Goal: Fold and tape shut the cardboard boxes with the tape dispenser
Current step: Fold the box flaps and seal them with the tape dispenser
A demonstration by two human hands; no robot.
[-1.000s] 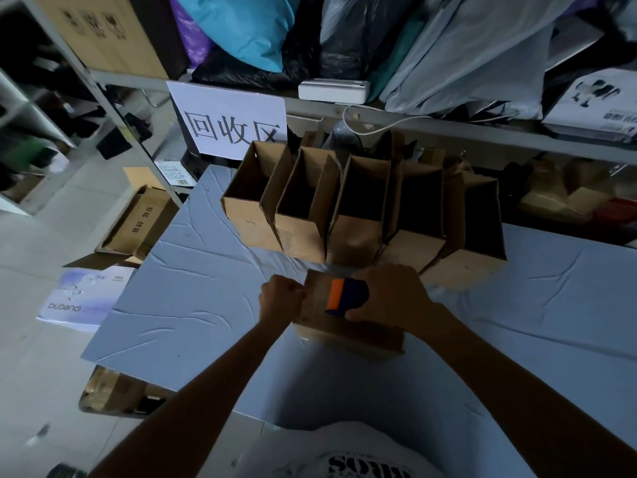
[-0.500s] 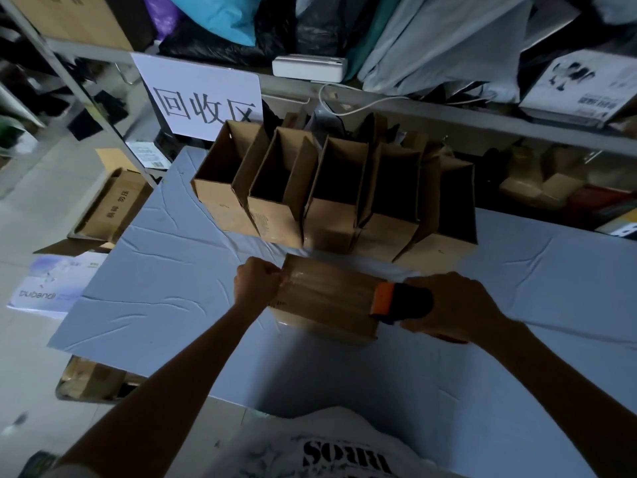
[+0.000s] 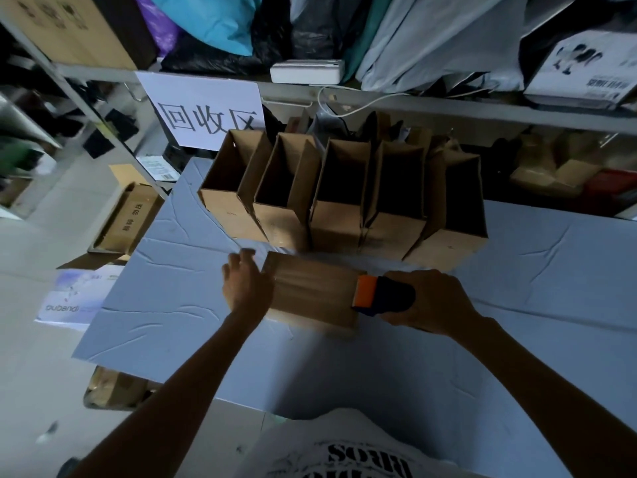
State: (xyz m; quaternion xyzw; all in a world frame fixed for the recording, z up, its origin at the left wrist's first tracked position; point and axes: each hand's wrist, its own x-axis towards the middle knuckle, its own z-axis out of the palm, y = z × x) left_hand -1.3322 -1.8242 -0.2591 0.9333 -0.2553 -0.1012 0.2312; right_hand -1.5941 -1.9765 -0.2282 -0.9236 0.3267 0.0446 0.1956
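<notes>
Near us, 1 closed cardboard box (image 3: 310, 291) lies on the table (image 3: 155, 305). Our L hand (image 3: 244, 288) rests loose-fingered against its left end. R hand (image 3: 434, 301) grips 1 tape dispenser (image 3: 382, 294) at its right end. Farther: 5 open boxes (image 3: 337, 229), 1 row.

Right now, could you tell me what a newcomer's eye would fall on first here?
The orange-tipped dispenser in the right hand, at the right end of the near box; the left hand touches its left end. Behind stand five open boxes and a white sign.
</notes>
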